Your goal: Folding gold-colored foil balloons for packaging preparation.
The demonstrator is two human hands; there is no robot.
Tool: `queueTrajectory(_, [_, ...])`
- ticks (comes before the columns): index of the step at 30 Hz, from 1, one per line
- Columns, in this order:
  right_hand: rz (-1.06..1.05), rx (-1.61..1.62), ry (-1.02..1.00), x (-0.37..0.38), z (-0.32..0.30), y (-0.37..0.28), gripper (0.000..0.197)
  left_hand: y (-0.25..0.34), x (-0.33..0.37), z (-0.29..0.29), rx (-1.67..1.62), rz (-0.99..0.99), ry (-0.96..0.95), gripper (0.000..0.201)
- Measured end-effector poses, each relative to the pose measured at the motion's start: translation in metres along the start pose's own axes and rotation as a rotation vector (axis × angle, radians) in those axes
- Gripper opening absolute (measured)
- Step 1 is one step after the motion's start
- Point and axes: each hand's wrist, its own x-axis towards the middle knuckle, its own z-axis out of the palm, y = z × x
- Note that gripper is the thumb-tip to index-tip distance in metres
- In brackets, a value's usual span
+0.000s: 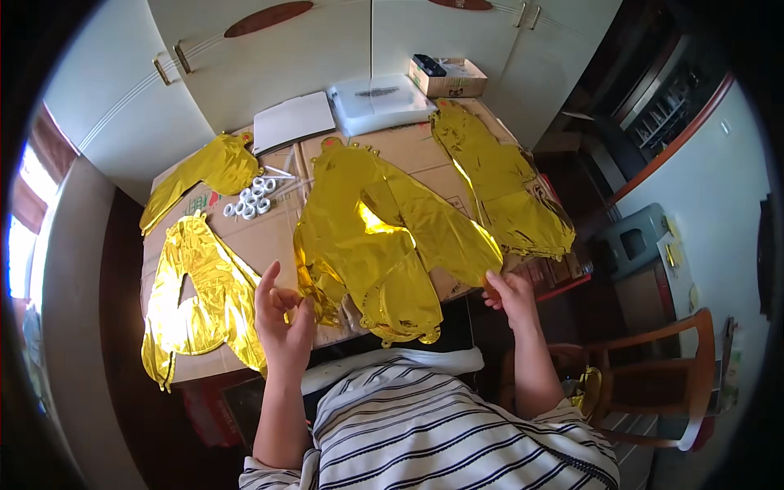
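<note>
A flat gold foil balloon [351, 196] lies across the middle of the cardboard-covered table. My right hand [510, 298] pinches its lower right corner between thumb and fingers, at the table's front edge. Close by the balloon's lower left side is my left hand [282, 318], its index finger raised, the other fingers loosely bent and nothing visible in it. Another shiny gold foil balloon [204, 306], with a hole in its middle, lies left of that hand. Behind it rests a third gold foil balloon [208, 171]. Several more gold foil balloons [506, 184] are stacked on the right.
Several small white rolls [253, 200] sit near thin white sticks [282, 171] on the cardboard [282, 229]. Along the back are white sheets [294, 122], a clear plastic pack [380, 106] and a small box [449, 82]. A wooden chair [698, 367] and grey stool [641, 233] stand to the right.
</note>
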Motion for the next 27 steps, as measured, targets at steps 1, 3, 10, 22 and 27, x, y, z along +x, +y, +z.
queueTrajectory(1, [-0.053,-0.08,0.015,-0.001,0.002,-0.001,0.041,0.002,0.0,0.0,-0.01,-0.006,0.006,0.065])
queueTrajectory(3, [-0.167,-0.242,0.045,-0.002,0.005,-0.006,0.038,0.005,0.0,-0.001,-0.033,-0.017,0.024,0.065])
queueTrajectory(10, [-1.05,-0.53,0.162,-0.038,0.038,-0.061,0.02,0.011,0.002,0.007,-0.103,0.036,-0.019,0.067])
queueTrajectory(22, [-1.051,-0.344,-0.658,0.001,0.087,-0.071,0.02,0.009,0.004,0.011,-0.111,0.052,-0.089,0.068])
queueTrajectory(27, [-1.15,-0.555,-0.083,0.048,0.1,-0.078,0.034,0.011,0.004,0.01,-0.123,0.064,-0.094,0.068])
